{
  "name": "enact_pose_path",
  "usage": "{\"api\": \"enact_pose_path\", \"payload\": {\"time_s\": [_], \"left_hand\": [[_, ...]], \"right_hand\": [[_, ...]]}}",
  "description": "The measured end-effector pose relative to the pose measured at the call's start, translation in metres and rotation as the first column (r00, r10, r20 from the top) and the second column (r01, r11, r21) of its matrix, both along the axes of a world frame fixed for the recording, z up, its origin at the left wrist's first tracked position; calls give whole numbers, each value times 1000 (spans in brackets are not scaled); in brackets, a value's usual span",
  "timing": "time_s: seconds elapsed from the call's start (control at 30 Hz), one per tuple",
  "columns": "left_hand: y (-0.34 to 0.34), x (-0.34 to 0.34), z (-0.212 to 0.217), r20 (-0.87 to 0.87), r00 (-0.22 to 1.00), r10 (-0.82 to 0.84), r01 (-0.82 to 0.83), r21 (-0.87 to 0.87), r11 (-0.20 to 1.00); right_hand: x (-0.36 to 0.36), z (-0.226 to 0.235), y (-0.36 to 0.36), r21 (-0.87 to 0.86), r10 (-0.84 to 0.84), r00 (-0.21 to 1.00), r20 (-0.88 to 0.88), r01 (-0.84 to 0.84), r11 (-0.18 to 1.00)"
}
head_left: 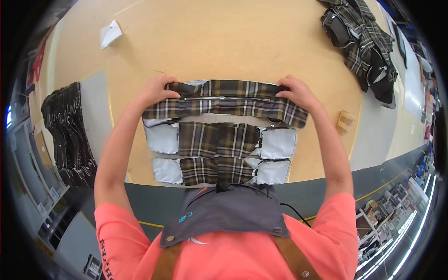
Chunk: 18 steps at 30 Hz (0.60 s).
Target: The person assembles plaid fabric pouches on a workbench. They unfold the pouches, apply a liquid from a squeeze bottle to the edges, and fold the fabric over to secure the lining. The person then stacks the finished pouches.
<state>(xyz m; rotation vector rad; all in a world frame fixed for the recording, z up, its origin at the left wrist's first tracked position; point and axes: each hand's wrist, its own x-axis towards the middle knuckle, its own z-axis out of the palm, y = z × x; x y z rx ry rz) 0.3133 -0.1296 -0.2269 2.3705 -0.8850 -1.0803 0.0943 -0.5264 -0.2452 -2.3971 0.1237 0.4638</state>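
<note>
Folding step: left hand [156,91] and right hand [296,93] grip the plaid panel [224,105] ends — next, lay it flat on the table [224,42].

A brown plaid garment piece [219,135] with pale grey lining panels is lying flat, its zippered top edge folded over.

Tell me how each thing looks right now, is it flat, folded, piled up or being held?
Plaid fabric piece: spread flat on the table, top strip folded over, zipper closed.
Left hand: gripping the strip's left end.
Right hand: gripping the strip's right end.
Plaid pile: heaped loosely at the table's far right.
Black stack: layered in a row at left.
White paper: lying folded.
Wooden block: resting free.
</note>
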Motion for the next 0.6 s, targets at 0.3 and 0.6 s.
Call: {"api": "enact_pose_path", "payload": {"time_s": [0.3,0.6], "left_hand": [[77,-79,-23,586,565,581,-496,-321,807],[76,-95,-60,511,509,692,-611,-353,709]], "right_hand": [[-91,18,32,-130,-648,694,313,707,695],[-123,-28,44,-124,-655,618,434,762,636]]}}
